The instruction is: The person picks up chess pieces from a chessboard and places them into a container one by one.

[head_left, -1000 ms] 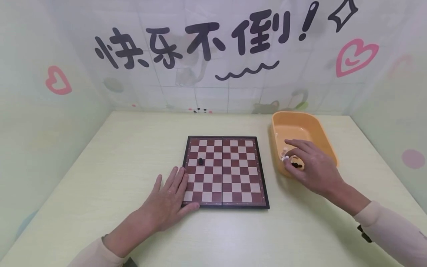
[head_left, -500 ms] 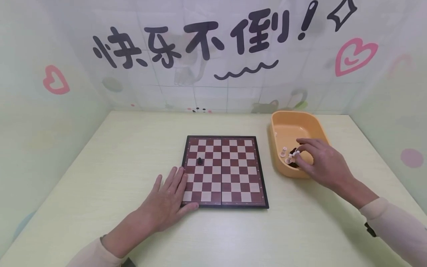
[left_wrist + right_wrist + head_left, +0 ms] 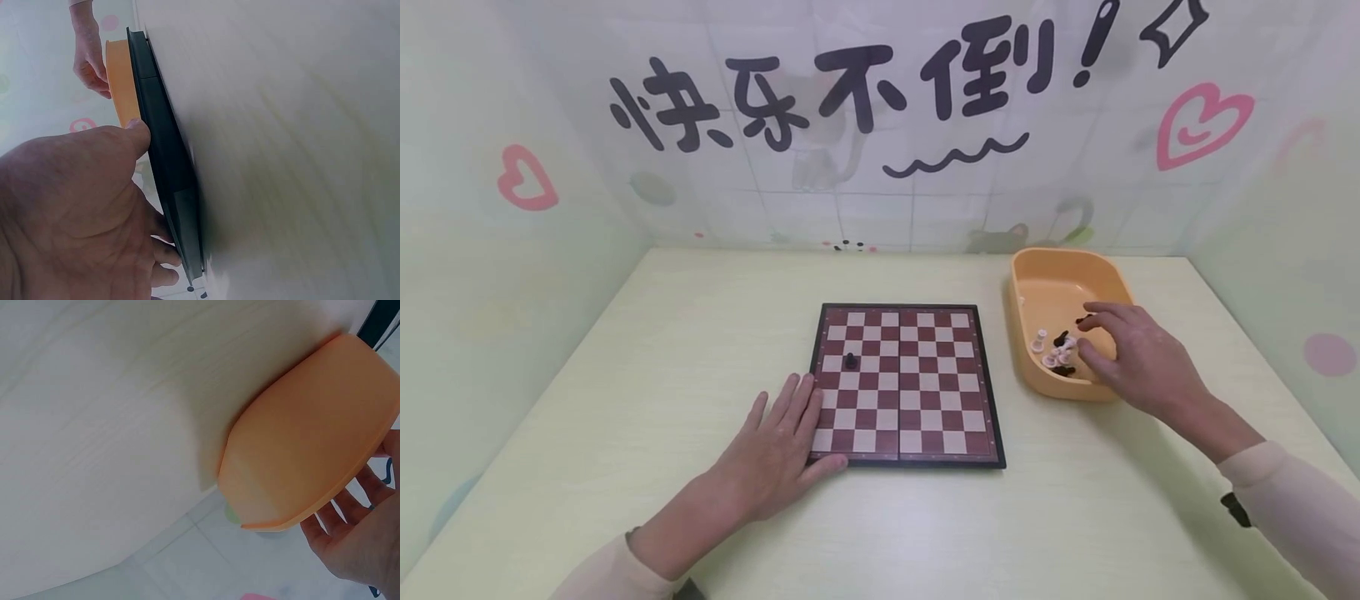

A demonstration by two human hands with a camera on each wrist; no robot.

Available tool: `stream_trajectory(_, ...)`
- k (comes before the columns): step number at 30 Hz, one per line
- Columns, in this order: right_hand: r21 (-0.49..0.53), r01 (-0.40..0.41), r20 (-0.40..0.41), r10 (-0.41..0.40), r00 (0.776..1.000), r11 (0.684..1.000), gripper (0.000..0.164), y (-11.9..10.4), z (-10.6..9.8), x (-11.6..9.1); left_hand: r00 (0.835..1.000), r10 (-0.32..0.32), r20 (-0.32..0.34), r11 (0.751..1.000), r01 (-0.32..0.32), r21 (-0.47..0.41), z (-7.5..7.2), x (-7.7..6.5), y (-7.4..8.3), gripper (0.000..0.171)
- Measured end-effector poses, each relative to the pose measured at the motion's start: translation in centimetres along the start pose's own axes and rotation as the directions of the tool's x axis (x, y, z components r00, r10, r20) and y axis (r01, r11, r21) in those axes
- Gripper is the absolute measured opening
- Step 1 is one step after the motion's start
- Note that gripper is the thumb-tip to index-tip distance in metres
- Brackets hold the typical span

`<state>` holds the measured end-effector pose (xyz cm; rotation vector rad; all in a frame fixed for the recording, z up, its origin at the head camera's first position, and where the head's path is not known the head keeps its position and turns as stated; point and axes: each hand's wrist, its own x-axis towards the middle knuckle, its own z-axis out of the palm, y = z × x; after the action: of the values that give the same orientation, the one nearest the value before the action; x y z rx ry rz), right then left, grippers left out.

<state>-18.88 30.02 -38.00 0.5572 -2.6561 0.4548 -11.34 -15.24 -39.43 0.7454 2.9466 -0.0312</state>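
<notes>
My left hand [image 3: 767,458] rests flat on the left edge of the chessboard [image 3: 910,379], fingers straight. In the left wrist view the thumb of this hand [image 3: 69,206] lies at the board's dark edge [image 3: 165,144]. One black chess piece [image 3: 851,362] stands on the board's left half. My right hand [image 3: 1138,358] hovers over the right side of the orange plastic basin [image 3: 1078,390], thumb and fingers apart with nothing visible between them. Beside its fingertips, white chess pieces [image 3: 1051,359] and black chess pieces [image 3: 1063,372] lie in the basin.
The board and basin share a pale wood-grain table [image 3: 715,325], the basin to the right of the board. A printed wall [image 3: 820,208] rises behind the table, with side panels at left and right.
My right hand, which pinched a small white chess piece over the basin, has let go and shifted right; white pieces now lie heaped there. My left hand and the black piece have stayed put.
</notes>
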Motion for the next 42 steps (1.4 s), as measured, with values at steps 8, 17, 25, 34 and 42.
stream_trajectory(8, 0.007, 0.029, -0.021, -0.029, 0.999, 1.000, 0.014, -0.9, 0.1, 0.1, 1.000, 0.001, -0.001, 1.000, -0.001, -0.001, -0.1, -0.1, 0.0, 0.089)
stream_trajectory(17, -0.023, 0.184, -0.077, -0.186, 0.980, 0.983, 0.012, -2.9, 0.8, 0.3, 1.000, 0.019, -0.018, 1.000, -0.019, 0.013, 0.0, 0.1, 0.0, 0.088)
stream_trajectory(25, -0.045, 0.259, -0.116, -0.263, 0.958, 0.965, 0.013, -4.3, 1.2, 0.8, 1.000, 0.010, -0.006, 1.000, -0.010, 0.012, -0.2, 0.0, 0.1, 0.089)
stream_trajectory(34, -0.057, 0.250, -0.128, -0.255, 0.958, 0.967, 0.012, -4.4, 1.8, 1.0, 1.000, 0.008, -0.004, 1.000, -0.008, 0.009, -0.2, 0.0, 0.0, 0.089)
stream_trajectory(42, -0.053, 0.285, -0.146, -0.290, 0.946, 0.957, 0.013, -4.6, 2.2, 1.3, 1.000, 0.003, 0.000, 1.000, -0.003, 0.018, -0.1, 0.0, 0.0, 0.090)
